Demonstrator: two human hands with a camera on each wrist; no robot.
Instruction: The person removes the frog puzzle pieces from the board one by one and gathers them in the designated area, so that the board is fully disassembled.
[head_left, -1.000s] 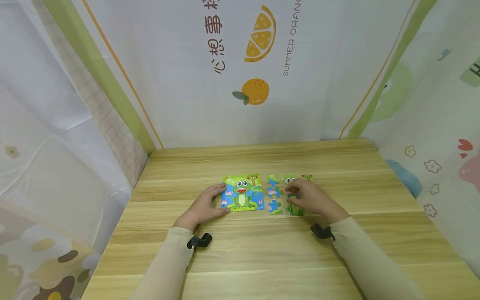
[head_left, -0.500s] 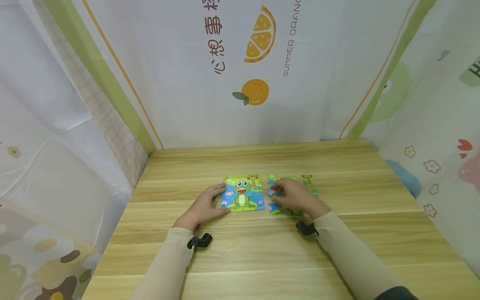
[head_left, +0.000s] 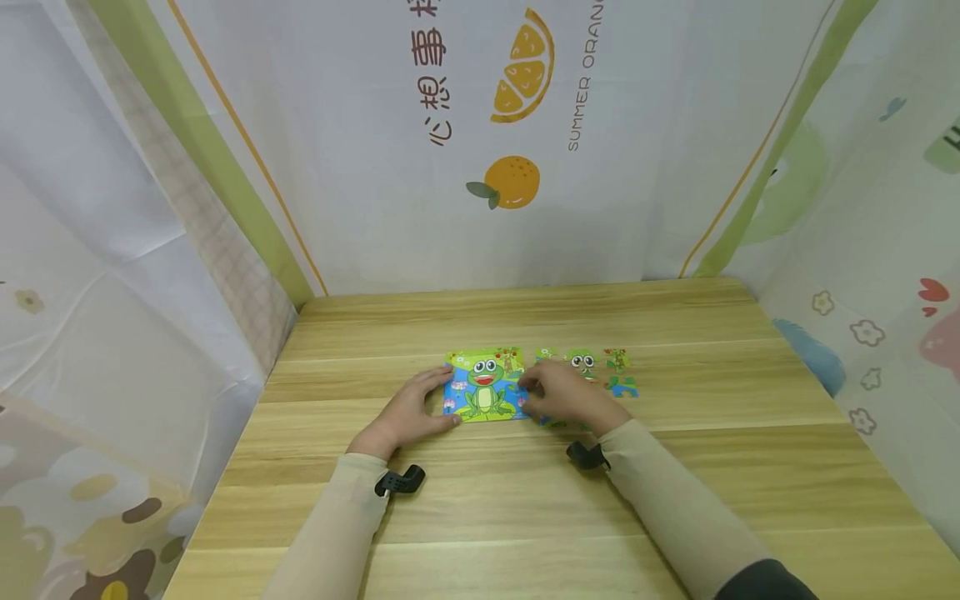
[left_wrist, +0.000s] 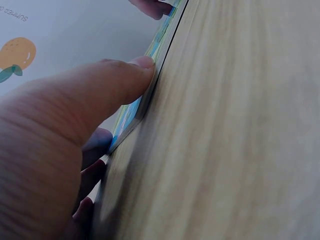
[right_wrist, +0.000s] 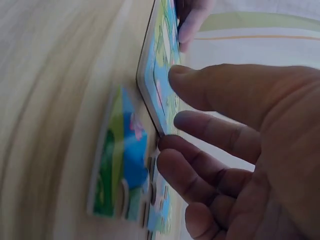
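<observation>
A square frog jigsaw puzzle [head_left: 486, 392] lies flat on the wooden table. My left hand [head_left: 411, 412] holds it at the left side, the thumb [left_wrist: 127, 75] on the near edge and the fingers against the left edge. At its right edge is my right hand [head_left: 566, 392]. In the right wrist view the right thumb [right_wrist: 200, 82] reaches the board's surface, with the index finger a little apart and nothing seen between them. Loose puzzle pieces lie under and beside this hand, including a frog-face piece [head_left: 582, 363] and a green-and-blue piece [right_wrist: 117, 160]. The hand partly hides others.
More loose pieces, a tree piece [head_left: 617, 359] and a blue-and-green piece [head_left: 622, 387], lie right of my right hand. The wooden table [head_left: 480, 517] ends at a printed curtain [head_left: 375, 208] behind, with more cloth on both sides.
My right hand has moved left, from over the loose pieces to the right edge of the frog puzzle. My left hand and the puzzle have stayed in place.
</observation>
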